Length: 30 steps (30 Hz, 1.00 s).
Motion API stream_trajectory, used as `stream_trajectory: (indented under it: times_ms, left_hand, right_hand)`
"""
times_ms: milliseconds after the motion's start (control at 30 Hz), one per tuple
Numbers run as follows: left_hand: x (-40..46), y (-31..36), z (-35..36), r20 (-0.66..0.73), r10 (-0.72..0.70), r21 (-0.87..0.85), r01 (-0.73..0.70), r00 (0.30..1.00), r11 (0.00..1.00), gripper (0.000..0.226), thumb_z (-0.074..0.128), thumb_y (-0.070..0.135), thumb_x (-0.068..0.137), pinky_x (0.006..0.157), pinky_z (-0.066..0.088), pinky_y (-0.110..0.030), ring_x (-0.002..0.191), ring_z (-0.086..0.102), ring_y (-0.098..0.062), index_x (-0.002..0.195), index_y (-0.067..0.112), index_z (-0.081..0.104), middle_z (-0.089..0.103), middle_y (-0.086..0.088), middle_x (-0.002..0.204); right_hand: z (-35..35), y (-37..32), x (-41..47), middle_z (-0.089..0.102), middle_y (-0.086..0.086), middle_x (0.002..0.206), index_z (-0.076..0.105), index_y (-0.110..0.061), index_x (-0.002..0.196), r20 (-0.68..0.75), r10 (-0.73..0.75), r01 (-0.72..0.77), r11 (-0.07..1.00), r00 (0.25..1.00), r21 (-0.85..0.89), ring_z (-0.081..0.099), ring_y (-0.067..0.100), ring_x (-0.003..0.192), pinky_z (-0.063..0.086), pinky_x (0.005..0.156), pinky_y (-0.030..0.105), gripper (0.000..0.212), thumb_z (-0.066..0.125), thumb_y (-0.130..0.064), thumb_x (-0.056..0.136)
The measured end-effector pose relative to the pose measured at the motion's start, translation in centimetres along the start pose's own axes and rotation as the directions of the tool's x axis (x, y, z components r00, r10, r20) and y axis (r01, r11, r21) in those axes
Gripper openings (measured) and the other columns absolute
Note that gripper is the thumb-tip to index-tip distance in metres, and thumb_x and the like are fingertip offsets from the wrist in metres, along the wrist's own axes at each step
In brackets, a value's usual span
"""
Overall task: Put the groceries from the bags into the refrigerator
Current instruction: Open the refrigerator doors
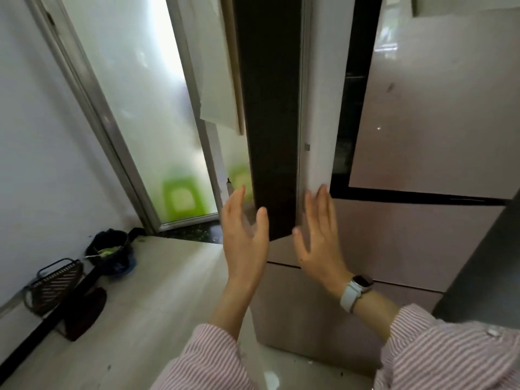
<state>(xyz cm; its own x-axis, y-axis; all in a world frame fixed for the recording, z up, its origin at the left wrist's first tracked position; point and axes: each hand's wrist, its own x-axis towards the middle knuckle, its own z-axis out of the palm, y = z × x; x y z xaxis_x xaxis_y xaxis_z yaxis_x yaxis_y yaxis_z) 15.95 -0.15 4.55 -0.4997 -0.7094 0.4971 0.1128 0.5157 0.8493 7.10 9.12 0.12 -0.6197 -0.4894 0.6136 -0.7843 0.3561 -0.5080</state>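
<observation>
Standing here, I see both hands up at the refrigerator [422,114], and neither holds anything. The left hand [244,237] is spread, fingers [235,201] straight, its thumb against the dark edge of the upper-left door [271,122], which stands swung out edge-on to us. The right hand [318,235] lies flat, palm toward the pale face of that door, fingers extended and apparently touching near its lower corner. My guess is the door is being steadied or pushed one way or the other; which way I cannot tell.

No groceries and no bags are anywhere in sight (they must be somewhere behind us), so nothing is going onto a shelf yet.

What could go wrong? With flat palms and no curled grip, the door could slip from between the hands and swing wide toward the frosted glass door [135,108] just beside it. If instead it is being closed, the left thumb sits right on the door's edge and could get pinched at the seal. The watch [355,291] on the right wrist might also scrape the glossy lower panel. And down on the floor [157,291], the wire basket [53,285] and dark bin [112,249] by the wall invite a stumble when stepping back for the bags.
</observation>
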Motion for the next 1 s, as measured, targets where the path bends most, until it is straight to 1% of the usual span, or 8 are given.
stream_trajectory:
  times_ms: [67, 167, 300, 433, 567, 733, 867, 1000]
  left_hand:
    - [0.0, -0.5, -1.9, 0.029, 0.132, 0.076, -0.134, 0.991, 0.988, 0.054, 0.052, 0.025, 0.091, 0.102, 0.042, -0.033, 0.127, 0.041, -0.012, 0.141, 0.021, 0.032, 0.041, -0.001, 0.14]
    - [0.6, -1.6, -4.5, 0.006, 0.107, 0.086, -0.107, 0.994, 0.991, 0.058, 0.055, 0.014, 0.091, 0.101, 0.044, -0.031, 0.126, 0.042, -0.014, 0.142, 0.017, 0.029, 0.041, -0.003, 0.14]
    - [1.3, -3.0, -8.5, -0.055, 0.268, 0.274, -0.244, 0.962, 0.93, 0.064, 0.056, 0.01, 0.088, 0.111, 0.03, -0.026, 0.134, 0.028, -0.011, 0.144, 0.014, 0.025, 0.031, -0.008, 0.145]
    - [1.9, -3.7, -10.7, 0.087, 0.45, 0.472, -0.434, 0.889, 0.767, 0.062, 0.056, 0.015, 0.085, 0.113, 0.019, -0.032, 0.138, 0.022, -0.024, 0.141, 0.014, 0.029, 0.028, -0.014, 0.147]
    - [3.4, -5.1, -12.6, 0.223, 0.383, 0.482, -0.443, 0.896, 0.756, 0.064, 0.048, 0.03, 0.089, 0.112, 0.011, -0.034, 0.142, 0.013, -0.028, 0.145, 0.024, 0.016, 0.016, -0.011, 0.154]
    - [5.0, -6.5, -14.7, 0.203, 0.221, 0.503, -0.296, 0.954, 0.812, 0.08, 0.04, 0.058, 0.084, 0.109, 0.024, -0.037, 0.144, 0.003, -0.025, 0.146, 0.031, -0.002, -0.005, -0.002, 0.157]
    - [6.3, -7.0, -15.8, 0.138, 0.115, 0.535, -0.172, 0.984, 0.827, 0.089, 0.052, 0.054, 0.084, 0.099, 0.04, -0.045, 0.144, 0.008, -0.022, 0.144, 0.035, -0.01, -0.004, -0.002, 0.157]
    - [7.4, -7.4, -16.7, 0.09, 0.08, 0.484, -0.114, 0.993, 0.868, 0.083, 0.056, 0.037, 0.089, 0.089, 0.043, -0.034, 0.134, 0.027, -0.016, 0.147, 0.028, -0.003, 0.002, 0.002, 0.158]
  right_hand:
    - [1.0, -1.3, -1.2, -0.005, 0.002, 0.153, 0.008, -0.019, 0.145, -0.014, -0.096, 0.095, 0.992, 0.995, -0.085, -0.008, 0.028, 0.142, 0.002, 0.115, 0.043, 0.065, 0.036, -0.034, 0.088]
    - [1.4, -2.8, -2.5, 0.013, 0.002, 0.152, 0.027, -0.019, 0.14, -0.001, -0.219, 0.218, 0.972, 0.976, -0.089, 0.006, 0.033, 0.141, -0.001, 0.117, 0.031, 0.058, 0.044, -0.026, 0.085]
    - [1.5, -5.5, -2.5, 0.028, 0.007, 0.143, 0.03, -0.014, 0.138, -0.102, -0.177, 0.172, 0.983, 0.979, -0.058, 0.028, 0.021, 0.133, 0.027, 0.109, 0.03, 0.055, 0.042, -0.017, 0.084]
    - [2.9, -9.3, -1.2, -0.001, 0.003, 0.154, 0.001, -0.011, 0.145, 0.146, 0.023, -0.02, 0.999, 0.989, -0.026, 0.002, 0.015, 0.142, -0.008, 0.11, 0.013, 0.068, 0.042, -0.017, 0.092]
    - [4.9, -11.2, -1.0, -0.009, -0.003, 0.152, -0.013, -0.017, 0.141, 0.304, -0.053, 0.076, 0.995, 0.951, -0.065, -0.011, 0.005, 0.136, 0.002, 0.117, 0.028, 0.074, 0.043, -0.015, 0.093]
    - [6.2, -11.2, 0.1, 0.017, 0.011, 0.153, 0.016, -0.009, 0.145, 0.285, -0.257, 0.322, 0.922, 0.923, -0.214, 0.003, 0.016, 0.141, 0.003, 0.114, 0.037, 0.07, 0.047, -0.004, 0.082]
    - [7.5, -11.2, 1.2, 0.021, 0.016, 0.151, 0.02, -0.005, 0.143, 0.274, -0.33, 0.41, 0.85, 0.903, -0.33, 0.012, 0.024, 0.14, 0.01, 0.111, 0.048, 0.073, 0.049, -0.007, 0.075]
    - [9.5, -12.6, 2.0, 0.028, 0.017, 0.149, 0.026, -0.004, 0.14, 0.234, -0.357, 0.422, 0.829, 0.904, -0.367, 0.013, 0.025, 0.139, 0.016, 0.11, 0.05, 0.064, 0.033, -0.016, 0.078]
